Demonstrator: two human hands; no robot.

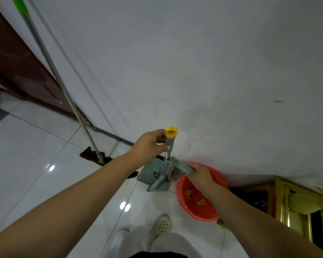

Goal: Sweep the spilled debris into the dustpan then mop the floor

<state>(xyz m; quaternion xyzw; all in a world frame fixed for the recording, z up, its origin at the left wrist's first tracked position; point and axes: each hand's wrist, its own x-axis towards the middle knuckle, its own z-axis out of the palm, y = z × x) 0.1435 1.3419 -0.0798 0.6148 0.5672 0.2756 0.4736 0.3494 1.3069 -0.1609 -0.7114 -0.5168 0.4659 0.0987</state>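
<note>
"What sort of place was it?"

"A home, I judged. I saw glossy white floor tiles, a plain white wall and a dark red wooden door."

"Anything else?"

"A mop leaned against the wall, a red plastic bin stood on the floor, and gilded furniture sat at the right."

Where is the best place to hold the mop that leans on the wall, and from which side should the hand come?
Grip the mop on its bare metal pole, below the green sleeve at the top. The pole slants up against the wall with its dark head on the floor, so come from the open floor side, fingers wrapping round the pole.
</note>
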